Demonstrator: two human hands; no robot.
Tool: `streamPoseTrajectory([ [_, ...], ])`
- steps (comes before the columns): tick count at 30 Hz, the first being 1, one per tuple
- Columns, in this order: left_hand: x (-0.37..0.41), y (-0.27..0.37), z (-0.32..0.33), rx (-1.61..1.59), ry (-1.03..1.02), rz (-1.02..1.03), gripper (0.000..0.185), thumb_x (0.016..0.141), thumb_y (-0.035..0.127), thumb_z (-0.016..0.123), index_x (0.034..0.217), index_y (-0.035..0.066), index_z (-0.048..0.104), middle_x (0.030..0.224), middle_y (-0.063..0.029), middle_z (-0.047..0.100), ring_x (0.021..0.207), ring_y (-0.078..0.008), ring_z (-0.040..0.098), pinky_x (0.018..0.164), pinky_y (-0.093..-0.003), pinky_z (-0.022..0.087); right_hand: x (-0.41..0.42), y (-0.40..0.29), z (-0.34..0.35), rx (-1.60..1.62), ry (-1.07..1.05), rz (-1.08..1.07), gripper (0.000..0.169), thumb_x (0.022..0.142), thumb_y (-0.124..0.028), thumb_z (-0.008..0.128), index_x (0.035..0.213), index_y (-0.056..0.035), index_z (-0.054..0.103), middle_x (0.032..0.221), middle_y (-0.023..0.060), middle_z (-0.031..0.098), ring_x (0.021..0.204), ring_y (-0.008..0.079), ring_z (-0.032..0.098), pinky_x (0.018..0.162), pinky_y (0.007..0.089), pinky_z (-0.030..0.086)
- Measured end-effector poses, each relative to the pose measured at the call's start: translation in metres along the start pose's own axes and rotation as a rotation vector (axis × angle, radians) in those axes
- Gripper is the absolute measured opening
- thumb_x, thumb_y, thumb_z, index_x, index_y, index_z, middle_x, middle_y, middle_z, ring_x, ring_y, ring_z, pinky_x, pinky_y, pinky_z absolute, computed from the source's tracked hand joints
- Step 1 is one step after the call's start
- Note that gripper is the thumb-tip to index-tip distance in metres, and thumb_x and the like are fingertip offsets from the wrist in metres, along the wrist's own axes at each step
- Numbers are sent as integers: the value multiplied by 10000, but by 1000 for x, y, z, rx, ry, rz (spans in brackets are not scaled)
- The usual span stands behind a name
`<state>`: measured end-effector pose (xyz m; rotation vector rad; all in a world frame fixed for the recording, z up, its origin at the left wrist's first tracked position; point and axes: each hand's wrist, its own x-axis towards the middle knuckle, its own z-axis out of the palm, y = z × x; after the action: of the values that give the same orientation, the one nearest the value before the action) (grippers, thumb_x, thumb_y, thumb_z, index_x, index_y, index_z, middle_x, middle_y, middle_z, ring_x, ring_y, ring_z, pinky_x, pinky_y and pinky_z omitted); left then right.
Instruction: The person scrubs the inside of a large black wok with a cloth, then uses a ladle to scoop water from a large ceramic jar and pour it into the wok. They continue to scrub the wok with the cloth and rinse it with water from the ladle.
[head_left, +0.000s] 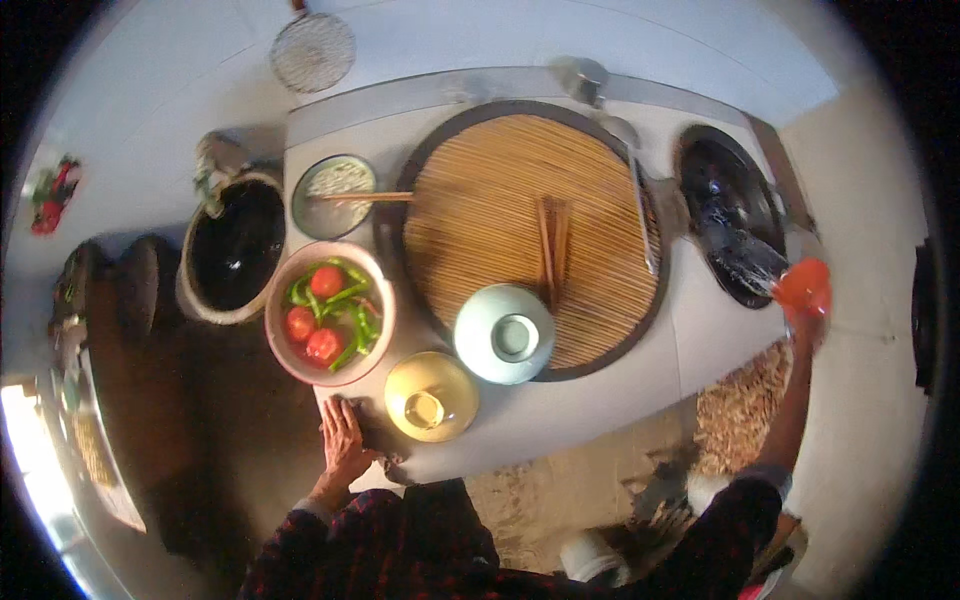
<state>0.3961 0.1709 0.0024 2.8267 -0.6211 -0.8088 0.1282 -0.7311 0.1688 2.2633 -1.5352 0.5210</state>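
My right hand (807, 330) holds a red plastic scoop (804, 287) tipped at the edge of a black pan (735, 169) set into the counter. Water (750, 259) streams from the scoop into the pan. My left hand (344, 442) rests on the counter's (600, 424) near left corner, holding nothing. Close to it are an upside-down yellow bowl (457, 382) and a pink-rimmed basin (271, 319) with three tomatoes (326, 282) and several green peppers (360, 322) in water. An upside-down pale green bowl (476, 326) overlaps the edge of a round slatted lid (480, 202).
Chopsticks (553, 247) and a long-handled ladle (639, 202) lie on the lid. Another bowl (315, 221) holds pale food and chopsticks (367, 196). A large dark-mouthed vat (187, 292) stands left of the counter; wood chips (739, 412) lie below on the right. A strainer (313, 52) hangs on the wall.
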Motion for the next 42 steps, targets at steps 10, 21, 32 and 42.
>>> streamPoseTrajectory([
  [10,5,8,8,-68,18,-1,1190,555,332,853,1426,-96,165,1486,-366,103,1397,-511,86,1126,-577,157,81,-3,-23,284,-308,298,414,807,-375,649,1017,-18,634,853,111,663,634,190,609,497,341,474],
  [21,-5,-20,-2,-73,11,81,1114,604,406,821,1399,-122,247,1470,-382,136,1391,-510,125,1138,-547,146,-299,-549,-266,1427,-1122,-266,293,857,-215,687,1081,-54,587,722,-26,535,530,39,482,443,207,424],
  [32,-19,-194,-44,-835,170,319,624,773,155,697,1320,-27,459,1349,-256,471,1257,-380,459,1039,-418,401,-576,-917,-220,600,-518,-1446,110,773,-36,554,862,13,596,763,212,628,758,369,663,607,461,522],
  [42,-142,-414,41,-756,107,-650,432,806,218,635,1157,-26,574,1087,-256,613,1028,-406,581,871,-455,469,-667,-1012,-121,254,-454,-1247,88,827,-86,611,884,-54,671,836,128,694,780,279,696,566,394,569],
])
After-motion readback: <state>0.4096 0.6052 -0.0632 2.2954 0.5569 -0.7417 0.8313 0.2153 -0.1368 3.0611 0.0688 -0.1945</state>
